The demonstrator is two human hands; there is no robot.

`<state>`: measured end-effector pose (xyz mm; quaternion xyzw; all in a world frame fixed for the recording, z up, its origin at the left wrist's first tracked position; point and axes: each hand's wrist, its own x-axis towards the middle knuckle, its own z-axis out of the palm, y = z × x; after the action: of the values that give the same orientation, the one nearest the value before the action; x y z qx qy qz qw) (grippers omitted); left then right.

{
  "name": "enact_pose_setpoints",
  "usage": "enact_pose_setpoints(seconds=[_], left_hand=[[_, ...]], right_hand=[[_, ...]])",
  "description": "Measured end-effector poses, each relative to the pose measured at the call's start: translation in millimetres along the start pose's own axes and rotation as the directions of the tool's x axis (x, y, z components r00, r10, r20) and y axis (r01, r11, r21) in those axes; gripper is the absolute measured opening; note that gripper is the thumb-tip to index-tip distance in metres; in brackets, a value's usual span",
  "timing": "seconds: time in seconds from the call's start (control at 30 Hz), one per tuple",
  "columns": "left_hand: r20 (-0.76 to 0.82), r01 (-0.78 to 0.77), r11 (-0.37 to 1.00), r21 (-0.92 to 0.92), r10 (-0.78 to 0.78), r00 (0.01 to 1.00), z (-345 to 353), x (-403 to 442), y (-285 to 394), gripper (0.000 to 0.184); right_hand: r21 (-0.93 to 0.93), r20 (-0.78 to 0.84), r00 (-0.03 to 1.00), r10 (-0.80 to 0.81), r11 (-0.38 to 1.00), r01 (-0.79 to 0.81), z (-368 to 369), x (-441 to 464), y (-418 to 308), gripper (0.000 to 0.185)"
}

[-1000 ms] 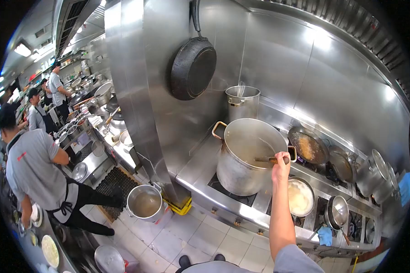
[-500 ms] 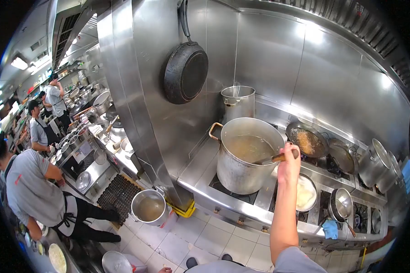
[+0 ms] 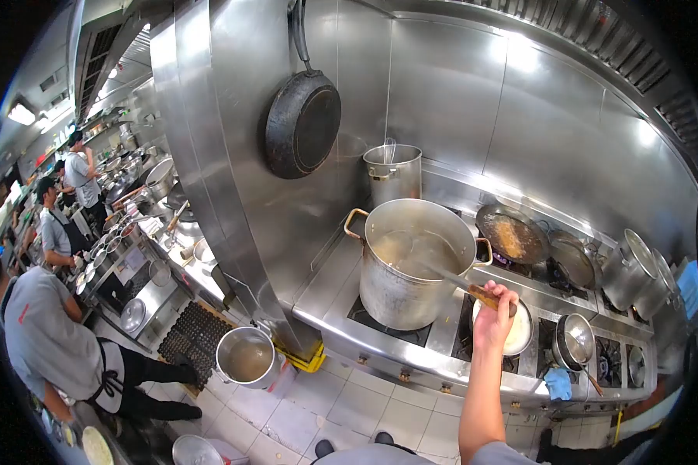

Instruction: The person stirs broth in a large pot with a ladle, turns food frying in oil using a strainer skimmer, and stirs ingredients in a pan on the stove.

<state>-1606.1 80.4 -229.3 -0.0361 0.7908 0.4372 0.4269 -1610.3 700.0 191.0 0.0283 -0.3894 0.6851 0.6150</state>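
Stainless steel panels (image 3: 450, 93) wrap the corner where this stove (image 3: 349, 283) stands, bright under the hood. Nearest to me, my right hand (image 3: 495, 311) is closed around the wooden handle (image 3: 483, 295) of a long utensil (image 3: 448, 276); my left hand is out of view. The utensil lies on a slant, its butt end poking out past my fingers toward the right, its metal shaft running leftward and away from me over the near right rim of the large pot (image 3: 399, 287). So the pot sits to the left of my grip and a little farther off, with my right arm on the side nearer its right loop handle (image 3: 485, 253). The far end of the utensil is inside the pot; I can't make out its head in the cloudy liquid, nor tell whether the shaft touches the rim. Just below and partly behind my hand, a pan (image 3: 528, 342) holds something pale. Beyond, a dark wok (image 3: 537, 242) with browned contents sits on the back row, and a smaller pot (image 3: 399, 184) with a whisk (image 3: 390, 150) in it stands behind the large one. Well off to my left, a co-worker in a grey shirt (image 3: 58, 333) leans over a counter.
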Motion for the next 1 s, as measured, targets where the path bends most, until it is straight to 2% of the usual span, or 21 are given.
enact_pose_setpoints(seconds=[0.03,0.07,0.13,0.17,0.23,0.3,0.37,0.43,0.5,0.53,0.6,0.67,0.73,0.77,0.83,0.9,1.0], left_hand=[[-0.038,0.078,0.981,-0.176,-0.086,0.996,1,3,0,0.025],[-0.037,0.080,0.981,-0.175,-0.087,0.995,-2,1,5,0.025],[0.021,-0.042,0.973,-0.227,0.048,0.999,-7,-1,9,0.033],[0.026,-0.040,0.973,-0.227,0.047,0.999,-5,1,11,0.033],[-0.002,0.049,0.980,-0.194,-0.050,0.999,-2,6,16,0.036],[0.023,0.068,0.986,-0.154,-0.065,0.998,-2,8,19,0.037],[0.049,0.082,0.991,-0.107,-0.077,0.996,-4,10,20,0.038],[0.088,-0.006,0.990,-0.138,0.019,0.996,-5,10,21,0.040],[0.113,0.034,0.991,-0.130,-0.020,0.993,-8,15,25,0.040],[0.129,0.075,0.988,-0.132,-0.058,0.990,-7,19,25,0.041],[0.112,0.082,0.986,-0.143,-0.066,0.991,-9,29,25,0.040],[0.095,0.088,0.984,-0.155,-0.074,0.993,-12,44,28,0.040],[0.083,0.081,0.995,-0.063,-0.076,0.994,-16,61,31,0.038],[0.081,0.082,0.994,-0.072,-0.076,0.994,-17,70,36,0.038],[0.093,0.226,0.967,-0.115,-0.216,0.972,-22,87,49,0.033],[0.053,0.197,0.975,-0.102,-0.192,0.980,-19,90,55,0.031],[0.032,0.161,0.978,-0.136,-0.158,0.987,-16,87,58,0.032]], right_hand=[[-0.002,-0.001,1.000,0.001,1.000,-0.001,0,-5,-4,0.011],[-0.053,0.032,0.999,-0.001,0.999,0.002,2,-11,-9,0.012],[-0.144,0.100,0.995,0.007,0.990,0.007,-3,-22,-15,0.013],[-0.149,0.099,0.995,0.008,0.989,0.007,-6,-27,-17,0.013],[-0.267,0.197,0.980,0.004,0.962,0.050,-11,-36,-24,0.016],[-0.385,0.240,0.970,0.023,0.920,0.073,-19,-46,-27,0.021],[-0.572,0.320,0.943,0.092,0.812,0.115,-19,-55,-37,0.021],[-0.693,0.319,0.926,0.200,0.716,0.084,-16,-62,-48,0.019],[-0.769,0.353,0.901,0.253,0.626,0.125,-10,-65,-59,0.023],[-0.773,0.350,0.903,0.251,0.622,0.127,-7,-64,-61,0.023],[-0.658,0.335,0.925,0.177,0.747,0.095,-1,-59,-65,0.028],[-0.591,0.339,0.930,0.138,0.801,0.097,2,-47,-73,0.029],[-0.501,0.333,0.939,0.085,0.859,0.100,11,-32,-80,0.028],[-0.490,0.304,0.951,0.047,0.864,0.114,16,-23,-83,0.028],[-0.407,0.318,0.948,0.000,0.903,0.136,25,-3,-87,0.028],[-0.315,0.305,0.952,-0.020,0.941,0.121,49,18,-89,0.026],[-0.308,0.380,0.925,-0.024,0.939,0.151,73,59,-83,0.021]])
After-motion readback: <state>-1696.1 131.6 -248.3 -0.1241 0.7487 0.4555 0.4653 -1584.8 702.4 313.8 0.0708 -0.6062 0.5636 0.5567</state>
